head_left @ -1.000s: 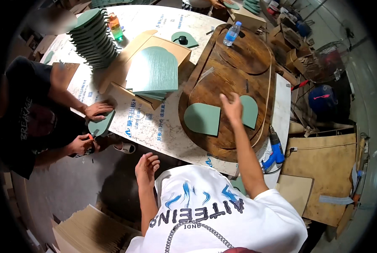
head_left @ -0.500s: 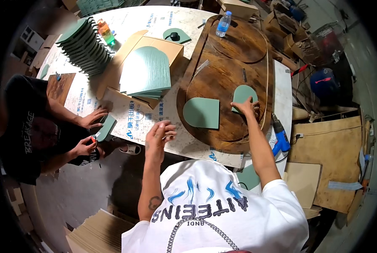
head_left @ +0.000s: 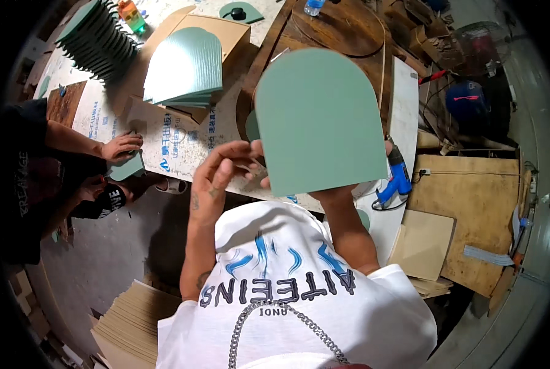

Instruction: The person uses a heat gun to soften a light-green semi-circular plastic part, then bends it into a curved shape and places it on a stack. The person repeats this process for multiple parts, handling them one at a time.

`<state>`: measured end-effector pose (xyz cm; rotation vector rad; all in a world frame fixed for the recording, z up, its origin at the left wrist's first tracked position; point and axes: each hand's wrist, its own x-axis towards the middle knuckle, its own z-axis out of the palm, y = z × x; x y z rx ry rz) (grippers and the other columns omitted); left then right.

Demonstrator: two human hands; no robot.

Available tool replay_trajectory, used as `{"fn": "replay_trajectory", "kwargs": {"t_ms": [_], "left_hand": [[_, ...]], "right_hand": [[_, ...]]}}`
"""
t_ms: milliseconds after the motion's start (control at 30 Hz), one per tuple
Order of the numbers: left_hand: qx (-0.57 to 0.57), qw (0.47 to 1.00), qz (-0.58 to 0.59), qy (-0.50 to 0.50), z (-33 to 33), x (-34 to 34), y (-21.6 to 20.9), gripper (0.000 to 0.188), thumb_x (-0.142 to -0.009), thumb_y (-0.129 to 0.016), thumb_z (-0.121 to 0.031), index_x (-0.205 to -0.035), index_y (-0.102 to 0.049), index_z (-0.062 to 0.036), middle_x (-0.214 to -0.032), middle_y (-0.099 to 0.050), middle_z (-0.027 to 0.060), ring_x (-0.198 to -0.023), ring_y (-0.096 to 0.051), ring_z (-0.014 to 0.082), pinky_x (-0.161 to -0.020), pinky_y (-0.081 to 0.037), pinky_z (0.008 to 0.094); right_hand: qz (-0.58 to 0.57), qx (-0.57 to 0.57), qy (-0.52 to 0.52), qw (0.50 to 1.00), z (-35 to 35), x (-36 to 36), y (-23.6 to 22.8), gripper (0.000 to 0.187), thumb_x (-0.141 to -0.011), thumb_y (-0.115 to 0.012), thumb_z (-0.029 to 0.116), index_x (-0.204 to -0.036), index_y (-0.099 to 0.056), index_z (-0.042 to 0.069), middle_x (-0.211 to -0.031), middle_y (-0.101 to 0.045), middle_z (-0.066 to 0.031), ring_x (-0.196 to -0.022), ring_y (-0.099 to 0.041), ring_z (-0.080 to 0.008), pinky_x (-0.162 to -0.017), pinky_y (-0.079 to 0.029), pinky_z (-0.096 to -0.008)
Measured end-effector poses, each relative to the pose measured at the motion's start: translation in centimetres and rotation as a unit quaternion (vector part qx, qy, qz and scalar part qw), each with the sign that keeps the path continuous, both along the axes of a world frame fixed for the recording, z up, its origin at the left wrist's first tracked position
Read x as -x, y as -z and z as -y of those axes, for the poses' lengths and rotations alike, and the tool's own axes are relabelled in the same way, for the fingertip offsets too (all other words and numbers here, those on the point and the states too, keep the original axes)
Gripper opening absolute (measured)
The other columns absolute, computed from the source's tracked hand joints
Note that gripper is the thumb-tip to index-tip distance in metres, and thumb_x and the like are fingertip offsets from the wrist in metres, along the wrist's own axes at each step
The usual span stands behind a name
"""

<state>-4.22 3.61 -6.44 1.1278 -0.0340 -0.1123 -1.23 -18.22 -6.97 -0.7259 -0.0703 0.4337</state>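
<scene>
A green arch-shaped panel (head_left: 321, 123) is raised close in front of me, its rounded end pointing away. My right hand (head_left: 336, 192) grips it from behind and below; most of that hand is hidden by the panel, with fingertips showing at its edges. Beside the panel's left edge is my left hand (head_left: 223, 169), fingers apart and holding nothing. Behind the raised panel, a sliver of another green piece (head_left: 251, 126) shows on the dark wooden board (head_left: 281, 37).
Stacked green panels (head_left: 186, 64) lie on a cardboard box (head_left: 235, 40), near a taller stack (head_left: 94, 43). A blue heat gun (head_left: 396, 178) lies at the right table edge. On the left, a co-worker's hand (head_left: 122, 146) rests on a green piece. Cardboard sheets (head_left: 133, 320) are stacked low left.
My right hand has lifted a green panel off the wooden board toward me. My left hand has moved in beside it, and the whole view has shifted.
</scene>
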Motion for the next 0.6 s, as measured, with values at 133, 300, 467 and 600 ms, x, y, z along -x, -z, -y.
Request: {"fn": "replay_trajectory", "kwargs": {"t_ms": [133,300,467,600], "left_hand": [[0.008,0.998,0.040,-0.050,-1.0,0.3,-1.6,0.050,-0.092,-0.052,-0.039,-0.118,-0.051,0.0042,-0.106,-0.061,0.0134,-0.093,-0.060,0.0196,-0.079,-0.047,0.0296],[0.026,0.996,0.019,-0.079,-2.0,2.1,-0.9,0.046,-0.093,-0.051,-0.035,-0.118,-0.051,0.0040,-0.105,-0.061,0.0145,-0.091,-0.060,0.0194,-0.079,-0.047,0.0299],[0.022,0.975,0.030,-0.218,-2.3,3.0,-0.2,0.047,-0.094,-0.049,-0.033,-0.122,-0.046,0.0041,-0.112,-0.059,0.0160,-0.096,-0.060,0.0200,-0.079,-0.049,0.0294],[0.247,0.954,0.082,-0.150,-1.5,2.0,-4.3,0.054,-0.094,-0.049,-0.032,-0.135,-0.036,0.0005,-0.131,-0.045,0.0188,-0.115,-0.050,0.0241,-0.088,-0.048,0.0337]], "right_hand": [[0.168,0.080,-0.146,0.971,-0.7,-0.9,-1.2,0.082,-0.074,-0.066,0.051,-0.135,-0.035,0.005,-0.141,-0.027,-0.0236,-0.133,-0.024,-0.0356,-0.092,-0.041,-0.0493],[0.545,0.186,-0.032,0.817,-4.8,-2.3,-3.4,0.063,-0.077,-0.073,0.034,-0.125,-0.048,0.000,-0.136,-0.042,-0.0183,-0.127,-0.040,-0.0263,-0.087,-0.050,-0.0318],[0.111,-0.045,-0.234,0.965,-3.8,-2.7,-4.3,0.076,-0.078,-0.070,0.043,-0.134,-0.038,0.001,-0.137,-0.037,-0.0231,-0.125,-0.042,-0.0283,-0.093,-0.045,-0.0370],[0.261,0.240,-0.125,0.927,-5.2,-0.2,-6.8,0.098,-0.069,-0.071,0.055,-0.141,-0.029,0.003,-0.146,-0.020,-0.0247,-0.133,-0.027,-0.0365,-0.104,-0.031,-0.0456]]}}
